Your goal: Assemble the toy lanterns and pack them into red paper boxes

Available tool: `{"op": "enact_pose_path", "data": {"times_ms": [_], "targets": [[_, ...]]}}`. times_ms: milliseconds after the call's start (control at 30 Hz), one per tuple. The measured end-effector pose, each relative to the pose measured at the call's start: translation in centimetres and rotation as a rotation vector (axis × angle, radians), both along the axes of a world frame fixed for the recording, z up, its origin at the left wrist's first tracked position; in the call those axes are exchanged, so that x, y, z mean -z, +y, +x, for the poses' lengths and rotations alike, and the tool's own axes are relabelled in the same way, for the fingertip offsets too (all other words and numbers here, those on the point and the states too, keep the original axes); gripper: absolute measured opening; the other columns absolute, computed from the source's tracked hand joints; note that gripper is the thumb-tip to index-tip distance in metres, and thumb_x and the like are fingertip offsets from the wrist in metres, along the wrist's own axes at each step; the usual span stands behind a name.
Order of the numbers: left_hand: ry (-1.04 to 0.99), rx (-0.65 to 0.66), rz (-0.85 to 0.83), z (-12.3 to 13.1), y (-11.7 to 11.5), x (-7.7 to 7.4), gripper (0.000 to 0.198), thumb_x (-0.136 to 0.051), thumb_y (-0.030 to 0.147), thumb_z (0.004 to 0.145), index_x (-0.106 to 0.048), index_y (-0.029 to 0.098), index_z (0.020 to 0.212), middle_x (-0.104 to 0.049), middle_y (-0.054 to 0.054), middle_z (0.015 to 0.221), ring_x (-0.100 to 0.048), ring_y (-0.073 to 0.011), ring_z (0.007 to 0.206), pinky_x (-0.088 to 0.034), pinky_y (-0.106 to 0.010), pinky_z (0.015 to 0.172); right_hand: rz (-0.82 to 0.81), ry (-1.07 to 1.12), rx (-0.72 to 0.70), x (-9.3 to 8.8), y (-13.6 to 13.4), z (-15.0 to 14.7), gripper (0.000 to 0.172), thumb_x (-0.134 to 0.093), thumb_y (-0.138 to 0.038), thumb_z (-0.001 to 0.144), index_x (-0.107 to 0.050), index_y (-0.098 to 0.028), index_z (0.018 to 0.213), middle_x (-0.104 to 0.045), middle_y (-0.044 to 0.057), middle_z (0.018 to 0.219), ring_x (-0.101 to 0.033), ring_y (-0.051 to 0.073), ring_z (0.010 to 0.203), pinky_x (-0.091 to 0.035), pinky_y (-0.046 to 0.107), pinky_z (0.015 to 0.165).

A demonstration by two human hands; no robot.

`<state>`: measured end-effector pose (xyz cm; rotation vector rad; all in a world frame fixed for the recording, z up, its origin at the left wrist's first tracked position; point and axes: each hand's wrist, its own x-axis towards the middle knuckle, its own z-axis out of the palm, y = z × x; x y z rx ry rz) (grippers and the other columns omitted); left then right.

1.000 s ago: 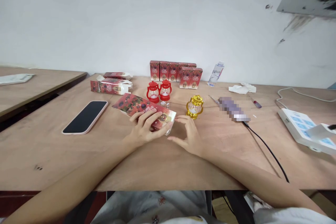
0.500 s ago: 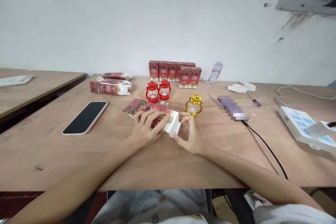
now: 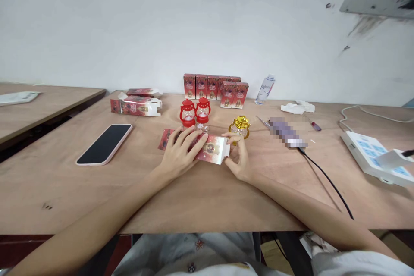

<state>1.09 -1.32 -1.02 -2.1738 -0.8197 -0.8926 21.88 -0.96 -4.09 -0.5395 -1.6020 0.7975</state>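
A red printed cardboard box (image 3: 211,148) lies on its side in front of me, its white end flaps toward the right. Across its top and near side my left hand (image 3: 181,151) is spread, fingers gripping it. At the flap end my right hand (image 3: 238,157) pinches the box's edge between thumb and fingers. Just behind that hand stands a gold lantern (image 3: 239,126), partly hidden by the fingers. Two red lanterns, a left one (image 3: 187,113) and a right one (image 3: 202,110), stand upright behind the box. A small clear piece (image 3: 203,127) lies close to them.
Several closed red boxes (image 3: 207,87) stand by the wall, beside a tilted bottle (image 3: 265,89). Open boxes (image 3: 136,106) lie back left, with a phone (image 3: 105,144) nearer. To the right are a cabled purple device (image 3: 284,131), tissue (image 3: 297,107), a screwdriver (image 3: 315,126) and a power strip (image 3: 375,155).
The box has turned so its printed lantern face shows more, and its flap end has shifted slightly right and up. My right hand has moved with it, nearer the gold lantern.
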Motion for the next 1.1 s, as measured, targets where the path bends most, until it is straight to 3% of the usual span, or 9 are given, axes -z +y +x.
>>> {"op": "enact_pose_path", "data": {"times_ms": [267,433,600,733,833,933,1100], "targets": [[-0.011,-0.04,0.061,-0.4,0.4,-0.3,0.054,-0.054,0.028,0.084,-0.039,0.014,0.134,-0.062,-0.015,0.108,-0.058,-0.0265,0.102,-0.045,-0.039,0.088,-0.006,0.064,0.053,0.4,0.5,0.8,0.026,-0.051,-0.015,0.07,-0.039,-0.024,0.092,-0.051,0.005,0.108,-0.052,0.02,0.1,-0.043,0.035,0.082],[-0.026,-0.019,0.083,-0.9,0.8,0.1,0.053,-0.051,0.022,0.085,-0.038,0.02,0.136,-0.061,-0.014,0.112,-0.055,-0.0262,0.111,-0.043,-0.043,0.093,0.045,-0.229,0.136,-0.4,0.0,0.9,0.01,-0.052,-0.026,0.083,-0.05,-0.023,0.092,-0.049,0.007,0.112,-0.05,0.022,0.107,-0.043,0.038,0.086],[0.012,-0.055,0.205,-0.9,0.7,0.0,0.046,-0.053,0.01,0.083,-0.049,0.024,0.127,-0.063,-0.009,0.11,-0.054,-0.0231,0.112,-0.04,-0.042,0.099,0.04,-0.351,0.212,-1.3,-0.7,0.7,0.017,-0.059,-0.036,0.084,-0.056,-0.024,0.095,-0.047,0.008,0.12,-0.044,0.024,0.121,-0.037,0.043,0.101],[0.076,-0.072,0.219,-0.9,0.8,-0.1,0.042,-0.056,0.013,0.084,-0.052,0.03,0.122,-0.063,-0.006,0.109,-0.053,-0.0223,0.115,-0.041,-0.043,0.099,-0.053,-0.336,0.117,-0.9,-0.4,0.8,0.018,-0.064,-0.041,0.08,-0.063,-0.024,0.088,-0.042,0.006,0.129,-0.047,0.023,0.119,-0.035,0.044,0.104],[0.069,-0.059,0.205,-0.9,1.1,0.0,0.042,-0.058,0.012,0.083,-0.053,0.031,0.12,-0.063,-0.005,0.11,-0.053,-0.0223,0.117,-0.042,-0.043,0.1,-0.179,-0.221,0.077,-0.4,0.1,0.6,0.021,-0.069,-0.044,0.074,-0.065,-0.024,0.079,-0.046,0.005,0.123,-0.046,0.023,0.12,-0.033,0.043,0.106],[0.045,-0.02,0.129,-0.9,1.3,0.0,0.043,-0.059,0.012,0.083,-0.053,0.03,0.121,-0.063,-0.007,0.112,-0.052,-0.0225,0.118,-0.041,-0.043,0.101,-0.283,-0.127,0.122,-0.2,0.4,0.2,0.026,-0.073,-0.048,0.067,-0.065,-0.023,0.07,-0.05,0.005,0.114,-0.045,0.024,0.12,-0.031,0.044,0.107],[0.106,-0.052,0.14,-1.1,1.2,-0.6,0.038,-0.056,0.012,0.084,-0.055,0.026,0.12,-0.064,-0.009,0.111,-0.054,-0.023,0.115,-0.042,-0.043,0.1,-0.318,-0.083,0.185,-0.3,0.4,0.0,0.029,-0.076,-0.049,0.063,-0.065,-0.023,0.063,-0.052,0.004,0.11,-0.048,0.023,0.113,-0.029,0.044,0.106]]}}
